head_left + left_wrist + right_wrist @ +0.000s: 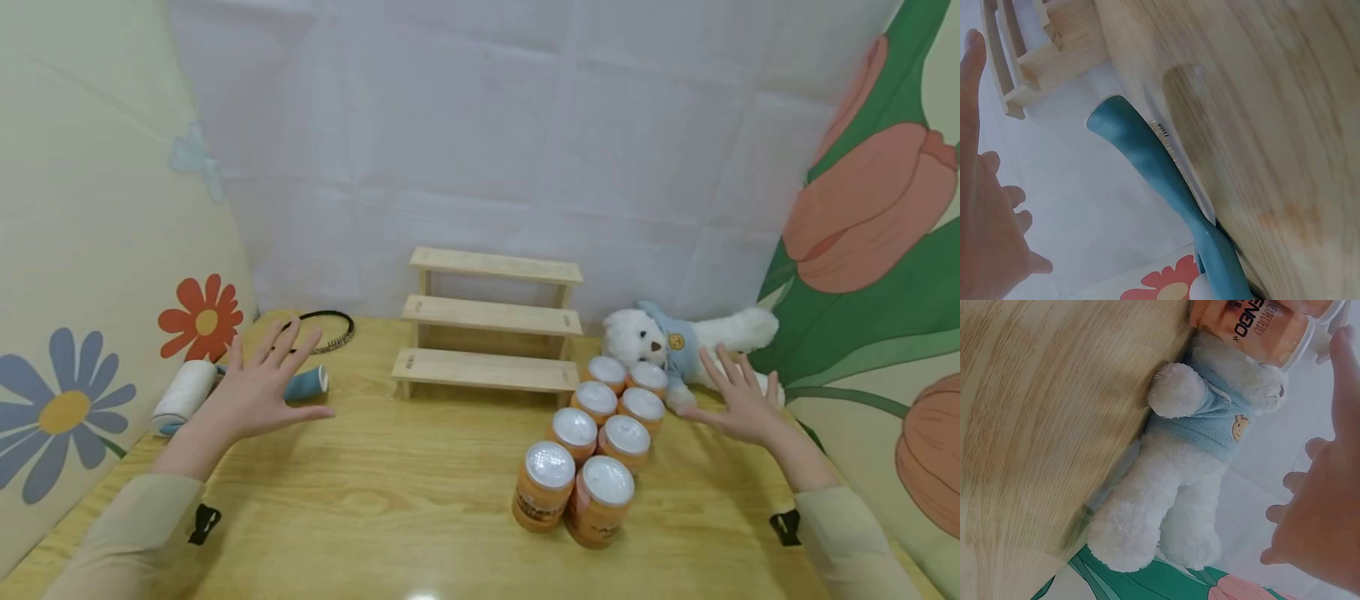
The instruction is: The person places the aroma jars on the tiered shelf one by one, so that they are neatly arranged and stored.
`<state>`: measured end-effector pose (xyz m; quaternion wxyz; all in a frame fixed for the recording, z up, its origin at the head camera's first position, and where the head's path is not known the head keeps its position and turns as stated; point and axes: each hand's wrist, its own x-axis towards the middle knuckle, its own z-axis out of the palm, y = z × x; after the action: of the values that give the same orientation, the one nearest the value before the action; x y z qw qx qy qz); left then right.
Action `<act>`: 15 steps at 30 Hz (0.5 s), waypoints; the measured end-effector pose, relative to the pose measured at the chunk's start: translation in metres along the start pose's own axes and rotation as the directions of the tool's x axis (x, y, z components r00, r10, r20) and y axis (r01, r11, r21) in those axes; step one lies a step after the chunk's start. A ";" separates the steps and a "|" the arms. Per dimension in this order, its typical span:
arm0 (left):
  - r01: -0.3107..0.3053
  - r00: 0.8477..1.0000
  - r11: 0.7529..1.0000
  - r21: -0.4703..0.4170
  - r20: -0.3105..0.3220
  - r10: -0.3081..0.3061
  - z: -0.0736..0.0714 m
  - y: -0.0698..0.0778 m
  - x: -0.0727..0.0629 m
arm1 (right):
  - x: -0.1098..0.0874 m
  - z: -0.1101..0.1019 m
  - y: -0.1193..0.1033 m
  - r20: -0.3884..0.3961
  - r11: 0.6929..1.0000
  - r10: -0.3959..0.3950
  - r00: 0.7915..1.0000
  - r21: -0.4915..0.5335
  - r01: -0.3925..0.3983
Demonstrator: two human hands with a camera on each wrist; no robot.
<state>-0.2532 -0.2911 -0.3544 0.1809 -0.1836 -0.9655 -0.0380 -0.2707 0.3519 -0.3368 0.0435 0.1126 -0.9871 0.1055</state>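
Observation:
My left hand [258,396] is spread above the left side of the table, fingers straight and nothing in them. Beneath and behind it lies what looks like a lint roller, with a teal handle [1147,162] and a white roll [186,390]; the hand hides part of it. On the right, my right hand [742,404] is also spread, holding nothing, near a white plush bear [1197,425] in a blue top that lies on its side. Several orange cans [543,492] with pale lids stand in two rows, left of that hand.
A three-step wooden rack [487,371] stands at the back middle, its steps bare. Behind my left fingers lies a black headband [341,325] with small teeth. White cloth [487,125] hangs behind, and flower-printed cloth [75,208] closes the sides.

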 end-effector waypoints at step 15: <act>0.065 0.997 0.930 -0.363 0.062 -0.046 0.001 0.010 0.023 | -0.007 -0.011 -0.021 -0.171 0.960 -0.192 0.966 0.174 0.221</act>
<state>-0.2699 -0.2738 -0.3466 0.1173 -0.1873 -0.9509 -0.2167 -0.2582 0.3362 -0.3227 0.1185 0.2106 -0.9489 0.2031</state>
